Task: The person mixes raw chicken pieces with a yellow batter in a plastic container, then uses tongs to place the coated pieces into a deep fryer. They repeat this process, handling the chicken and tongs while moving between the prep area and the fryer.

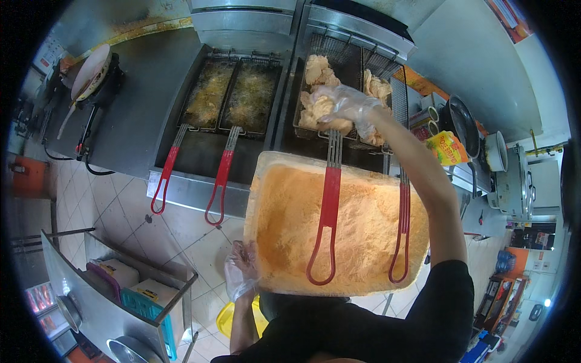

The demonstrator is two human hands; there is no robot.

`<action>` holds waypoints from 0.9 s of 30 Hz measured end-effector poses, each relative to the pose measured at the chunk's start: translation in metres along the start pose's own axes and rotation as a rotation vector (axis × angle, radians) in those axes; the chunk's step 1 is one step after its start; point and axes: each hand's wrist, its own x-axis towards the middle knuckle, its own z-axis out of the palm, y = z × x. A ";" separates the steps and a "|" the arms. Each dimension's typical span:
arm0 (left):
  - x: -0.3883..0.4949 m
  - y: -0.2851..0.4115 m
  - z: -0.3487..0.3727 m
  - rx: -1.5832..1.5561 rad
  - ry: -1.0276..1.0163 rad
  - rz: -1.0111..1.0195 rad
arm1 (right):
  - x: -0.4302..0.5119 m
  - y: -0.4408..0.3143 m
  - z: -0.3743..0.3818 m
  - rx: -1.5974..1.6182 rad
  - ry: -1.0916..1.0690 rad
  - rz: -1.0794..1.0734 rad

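Note:
My right hand, in a clear plastic glove, is shut on a piece of flour-coated food over the left wire basket of the right-hand fryer. More coated pieces lie in that basket, and others in the basket beside it. My left hand, also gloved, grips the left side of a plastic tub of orange-tinted flour; its fingers are partly hidden. Two red basket handles reach out over the tub.
Two baskets sit in bubbling oil in the left fryer, their red handles pointing toward me. A white pan is at the far left. Right of the fryers are a black pan, a yellow packet and tins. A steel cart stands lower left.

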 end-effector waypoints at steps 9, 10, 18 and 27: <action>0.001 0.002 -0.001 -0.042 -0.021 0.051 | 0.020 0.004 -0.008 0.248 0.008 0.033; 0.001 0.001 -0.001 -0.019 -0.037 0.045 | 0.016 0.010 -0.022 0.357 0.093 0.055; 0.005 -0.013 0.013 -0.147 0.050 0.119 | -0.199 0.017 -0.074 -0.054 0.183 0.360; 0.018 -0.023 0.028 -0.248 0.065 0.220 | -0.392 -0.067 0.167 0.348 -0.283 0.660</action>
